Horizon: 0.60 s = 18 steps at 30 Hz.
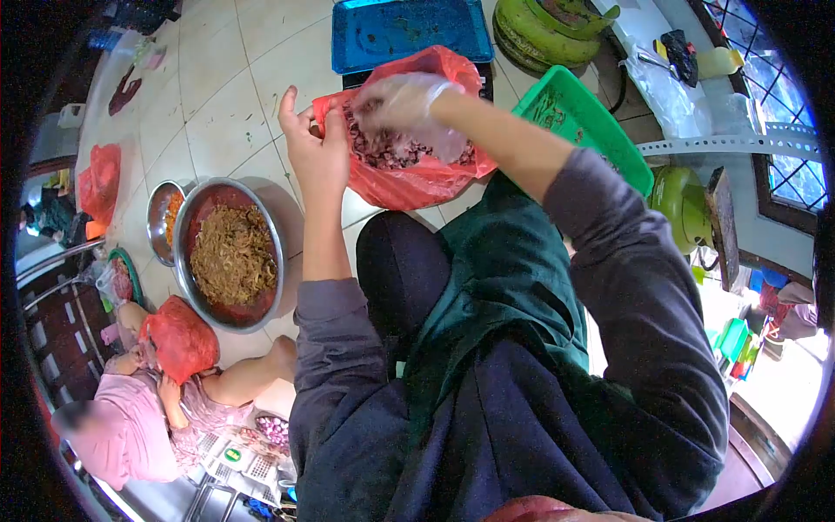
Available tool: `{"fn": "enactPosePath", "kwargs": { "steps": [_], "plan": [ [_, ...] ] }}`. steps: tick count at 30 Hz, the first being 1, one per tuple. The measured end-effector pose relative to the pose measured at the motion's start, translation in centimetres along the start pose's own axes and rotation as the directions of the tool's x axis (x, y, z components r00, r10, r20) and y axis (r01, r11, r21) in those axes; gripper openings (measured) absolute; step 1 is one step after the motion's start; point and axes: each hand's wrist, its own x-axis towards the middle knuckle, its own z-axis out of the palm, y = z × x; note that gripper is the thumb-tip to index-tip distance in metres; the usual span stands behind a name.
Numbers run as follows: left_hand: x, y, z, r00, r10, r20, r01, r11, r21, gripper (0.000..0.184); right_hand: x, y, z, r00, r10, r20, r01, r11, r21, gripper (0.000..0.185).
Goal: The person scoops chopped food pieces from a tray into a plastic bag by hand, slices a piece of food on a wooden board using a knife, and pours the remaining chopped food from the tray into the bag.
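Note:
A red plastic bag point(409, 187) stands wide open in front of me, holding chopped purple-red pieces point(391, 150) that look like shallots. My left hand point(315, 155) grips the bag's left rim between thumb and fingers. Inside the bag's mouth is my right hand point(402, 106), covered by a clear plastic glove and lowered to the chopped pieces. Its fingers are blurred and partly hidden, so their closing does not show. Right of the bag lies a green plastic basket point(600, 143) with dark scraps in it; beyond the bag is a blue tray point(409, 35).
On the tiled floor at left stand a large metal basin point(280, 261) of brown shredded food and a smaller bowl point(160, 187) with orange bits. Green gas cylinders point(522, 39) stand at the upper right. Another person point(130, 418) sits lower left with a red bag point(180, 339).

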Motion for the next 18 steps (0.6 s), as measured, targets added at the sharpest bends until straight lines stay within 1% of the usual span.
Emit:
{"fn": "enactPosePath", "kwargs": {
  "steps": [2, 3, 6, 7, 10, 11, 12, 13, 14, 16, 17, 18],
  "plan": [
    [-0.1, 0.3, 0.1, 0.999, -0.037, 0.016, 0.038, 0.997, -0.070, 0.059, -0.2, -0.3, 2.6, 0.992, -0.025, 0.123, 0.057, 0.963, -0.262, 0.042],
    [0.1, 0.1, 0.1, 1.000, -0.017, 0.011, 0.017, 0.999, -0.043, 0.060, -0.5, -0.2, 3.5, 0.983, -0.023, 0.183, 0.093, 0.918, -0.385, 0.041],
    [0.1, -0.9, -0.3, 1.000, 0.011, 0.008, -0.011, 1.000, 0.024, 0.061, -2.3, 3.2, 5.0, 0.955, 0.186, 0.232, -0.051, 0.870, -0.491, 0.033],
    [0.2, -1.4, -0.4, 1.000, 0.011, 0.008, -0.011, 0.999, 0.033, 0.061, -2.9, 3.6, 4.5, 0.942, 0.262, 0.210, -0.119, 0.846, -0.519, 0.035],
    [0.1, -1.7, -0.4, 1.000, 0.023, -0.018, -0.022, 0.998, 0.067, 0.063, -5.1, 2.3, 0.7, 0.965, 0.192, 0.176, -0.104, 0.903, -0.417, 0.037],
    [-0.2, -1.6, -0.2, 0.999, 0.028, -0.022, -0.026, 0.997, 0.075, 0.063, -5.6, 3.1, 1.1, 0.997, 0.026, 0.073, 0.004, 0.927, -0.376, 0.036],
    [-0.4, -1.8, 0.0, 0.996, 0.055, -0.068, -0.044, 0.989, 0.144, 0.063, -6.1, 3.2, 1.2, 0.996, -0.082, -0.024, 0.070, 0.945, -0.319, 0.034],
    [-0.5, -1.9, 0.2, 0.990, 0.091, -0.112, -0.066, 0.976, 0.209, 0.063, -6.5, 2.7, 0.9, 0.974, -0.184, -0.131, 0.142, 0.950, -0.277, 0.032],
    [-0.7, -1.8, 0.6, 0.979, 0.131, -0.157, -0.085, 0.958, 0.273, 0.063, -7.3, 2.2, 0.2, 0.929, -0.280, -0.241, 0.220, 0.944, -0.247, 0.030],
    [-1.9, -0.6, 1.1, 0.919, 0.366, -0.145, -0.267, 0.851, 0.452, 0.055, -10.5, 1.0, -2.0, 0.910, -0.177, -0.375, 0.185, 0.983, -0.014, 0.027],
    [-2.4, -0.1, 1.2, 0.868, 0.479, -0.127, -0.346, 0.770, 0.536, 0.052, -12.0, 1.0, -3.0, 0.893, -0.120, -0.435, 0.183, 0.978, 0.105, 0.026],
    [-3.2, -0.2, 1.7, 0.860, 0.508, -0.055, -0.436, 0.785, 0.440, 0.047, -13.8, 2.0, -3.8, 0.904, 0.015, -0.427, 0.075, 0.978, 0.193, 0.025]
  ]
}}
